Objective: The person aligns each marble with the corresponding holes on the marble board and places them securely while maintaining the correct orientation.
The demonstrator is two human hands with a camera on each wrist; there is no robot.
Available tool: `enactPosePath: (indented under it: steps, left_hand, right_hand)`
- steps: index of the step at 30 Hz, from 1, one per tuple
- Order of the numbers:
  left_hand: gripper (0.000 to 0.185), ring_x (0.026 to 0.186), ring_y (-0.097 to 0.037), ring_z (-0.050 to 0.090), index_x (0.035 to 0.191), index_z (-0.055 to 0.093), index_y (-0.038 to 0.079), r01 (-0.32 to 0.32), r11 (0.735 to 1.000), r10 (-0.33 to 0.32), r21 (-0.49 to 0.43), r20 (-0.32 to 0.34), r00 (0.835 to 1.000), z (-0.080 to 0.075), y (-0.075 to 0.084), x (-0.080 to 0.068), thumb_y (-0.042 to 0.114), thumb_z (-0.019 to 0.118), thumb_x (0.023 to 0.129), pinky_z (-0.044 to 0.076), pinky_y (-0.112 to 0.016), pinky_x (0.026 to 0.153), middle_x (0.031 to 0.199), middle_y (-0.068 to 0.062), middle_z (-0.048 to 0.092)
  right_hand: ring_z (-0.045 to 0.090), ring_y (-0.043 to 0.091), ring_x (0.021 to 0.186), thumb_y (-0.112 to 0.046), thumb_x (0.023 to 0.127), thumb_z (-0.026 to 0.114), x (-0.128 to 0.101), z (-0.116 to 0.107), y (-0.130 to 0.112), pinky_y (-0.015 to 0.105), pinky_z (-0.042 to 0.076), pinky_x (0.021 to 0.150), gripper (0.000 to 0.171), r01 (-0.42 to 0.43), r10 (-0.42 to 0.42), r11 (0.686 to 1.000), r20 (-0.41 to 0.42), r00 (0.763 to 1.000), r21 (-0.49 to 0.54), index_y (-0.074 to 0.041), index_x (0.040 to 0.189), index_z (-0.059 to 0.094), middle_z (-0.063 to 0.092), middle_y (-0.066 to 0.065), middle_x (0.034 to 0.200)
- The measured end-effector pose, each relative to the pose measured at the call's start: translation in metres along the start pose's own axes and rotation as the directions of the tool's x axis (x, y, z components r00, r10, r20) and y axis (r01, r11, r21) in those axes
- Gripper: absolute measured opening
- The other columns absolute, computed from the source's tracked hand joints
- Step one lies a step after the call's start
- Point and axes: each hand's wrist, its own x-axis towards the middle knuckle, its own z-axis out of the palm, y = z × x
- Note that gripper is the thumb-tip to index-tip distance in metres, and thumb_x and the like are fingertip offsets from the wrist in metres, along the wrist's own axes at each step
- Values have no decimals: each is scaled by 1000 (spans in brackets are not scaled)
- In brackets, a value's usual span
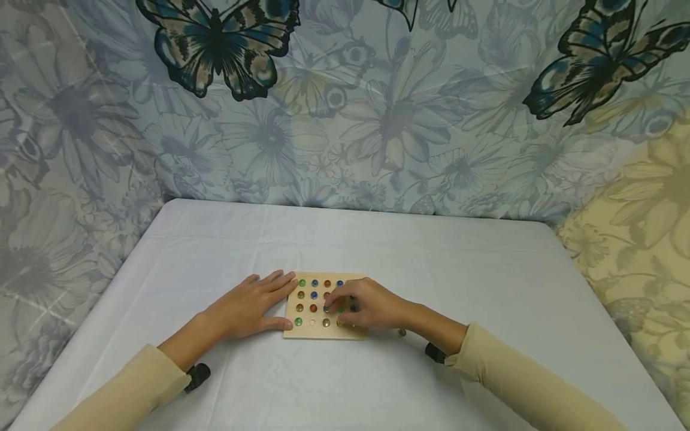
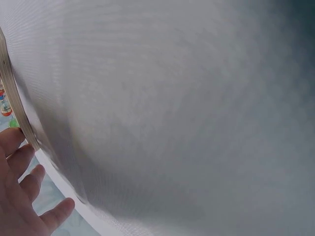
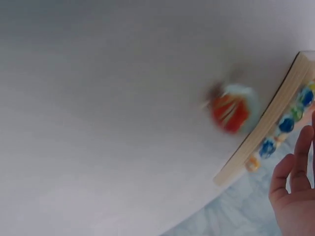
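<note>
On the desk (image 1: 485,275), draped in smooth pale cloth, a small square wooden board (image 1: 318,331) lies near the front edge, its rows of round hollows filled with glossy glass marbles (image 1: 314,295) in green, blue, orange and amber. Left hand (image 1: 245,308) rests flat beside the board, fingers (image 1: 277,281) straight and slightly spread, tips touching its left edge. Right hand (image 1: 369,305) lies over the board's right side, fingers curled down onto the marbles; whether they pinch one cannot be told. One orange-streaked marble (image 3: 231,110) sits loose on the cloth just beside the board's edge.
</note>
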Motion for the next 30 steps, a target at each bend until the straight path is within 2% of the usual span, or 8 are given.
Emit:
enactPosePath:
  steps: [6,15,30]
  left_hand:
    - [85,148,-32,26,157,33,14,5,1000,-5,-13,4,1000,0,1,0,68,50,93,29,-62,110,163,-6,27]
    - [87,148,-31,26,157,33,15,2,1000,-2,-2,-10,1000,2,-1,0,71,46,93,29,-62,110,163,-4,27]
    - [87,148,-31,26,157,33,15,0,1000,0,13,-5,1000,3,-1,1,72,45,93,31,-60,110,163,-4,27]
  right_hand:
    - [65,11,99,-2,87,74,-18,-14,4,35,51,93,29,-35,35,999,-23,999,-9,-8,115,71,73,-3,105]
    - [64,17,98,-6,85,77,-47,-32,15,41,52,89,33,-94,93,994,-30,995,-51,-11,118,71,72,-7,105]
    - [64,14,97,-9,84,80,-84,-40,35,38,52,86,33,-157,155,986,-44,987,-46,-13,116,72,72,-8,106]
